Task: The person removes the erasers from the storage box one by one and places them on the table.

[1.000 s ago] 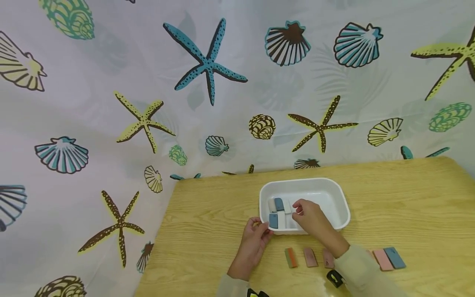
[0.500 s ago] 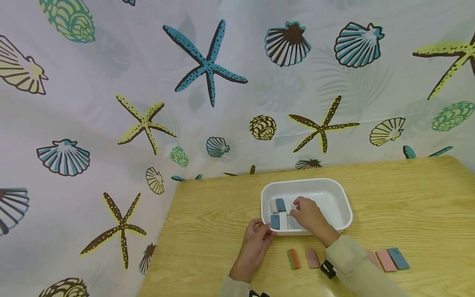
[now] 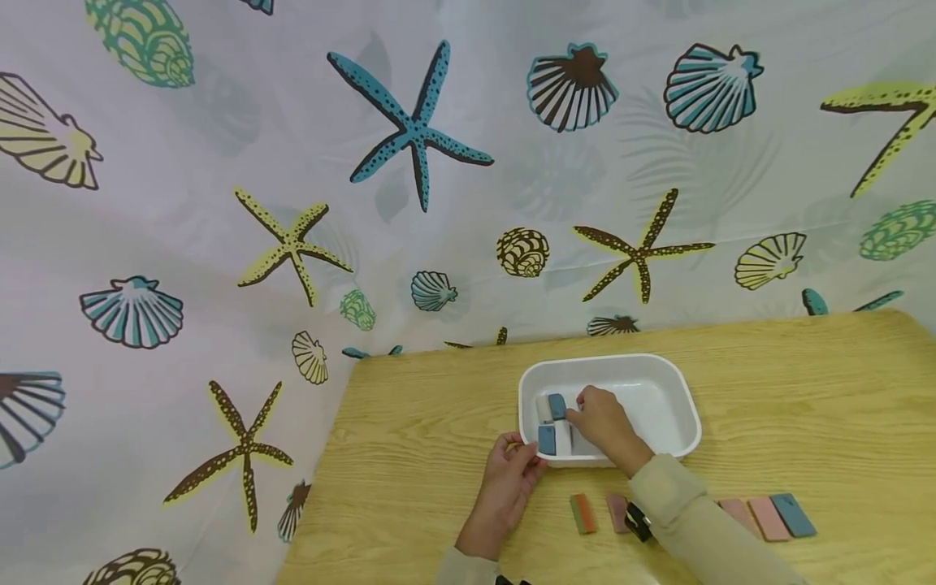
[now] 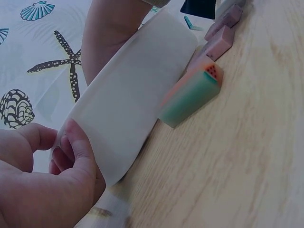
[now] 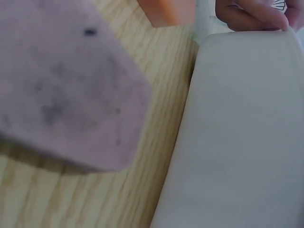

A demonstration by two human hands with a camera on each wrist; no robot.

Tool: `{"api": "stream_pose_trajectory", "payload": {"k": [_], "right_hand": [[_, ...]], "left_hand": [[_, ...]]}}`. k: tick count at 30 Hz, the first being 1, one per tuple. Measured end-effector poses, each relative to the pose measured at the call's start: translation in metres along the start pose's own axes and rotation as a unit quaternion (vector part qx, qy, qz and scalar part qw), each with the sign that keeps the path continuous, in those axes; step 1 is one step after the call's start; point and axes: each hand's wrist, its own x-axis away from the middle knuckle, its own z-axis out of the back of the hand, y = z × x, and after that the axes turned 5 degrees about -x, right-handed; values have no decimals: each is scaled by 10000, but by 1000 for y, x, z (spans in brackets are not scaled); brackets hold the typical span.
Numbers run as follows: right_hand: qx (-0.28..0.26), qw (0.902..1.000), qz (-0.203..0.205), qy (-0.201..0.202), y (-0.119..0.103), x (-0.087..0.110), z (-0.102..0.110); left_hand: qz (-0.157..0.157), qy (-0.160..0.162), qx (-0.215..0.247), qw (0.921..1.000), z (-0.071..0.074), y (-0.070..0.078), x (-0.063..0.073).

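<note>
A white plastic tray (image 3: 651,406) stands on the wooden table. My left hand (image 3: 504,479) pinches its near left corner between thumb and fingers, as the left wrist view also shows. Inside at the left lie two blue erasers (image 3: 546,439), a white eraser (image 3: 562,439) and a grey-white eraser (image 3: 544,409), packed in two rows. My right hand (image 3: 603,422) reaches into the tray, its fingertips close beside the back blue eraser (image 3: 558,406). Those fingers hide the spot where another white eraser lay; I cannot tell whether they grip it.
Before the tray lie a green-and-orange eraser (image 3: 582,513) and a dusky pink eraser (image 3: 617,510). Further right, two pink erasers (image 3: 768,518) and a blue one (image 3: 793,514) sit side by side. A shell-print cloth (image 3: 409,244) hangs behind the table (image 3: 409,431).
My right hand has moved left toward the packed erasers, and its fingers now cover the white eraser seen earlier beside the back blue one. My left hand keeps its hold on the tray corner.
</note>
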Motion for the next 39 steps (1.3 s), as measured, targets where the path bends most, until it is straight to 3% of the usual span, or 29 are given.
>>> {"api": "stream_pose_trajectory", "payload": {"k": [29,39], "right_hand": [[137,9997,174,-41,-3,-7,-4],[167,9998,60,-95,-1,-10,-7]], "left_hand": [[-56,25,27,10000,-3,-1,0],[-49,-19,45,10000,0,-2,-1]]}}
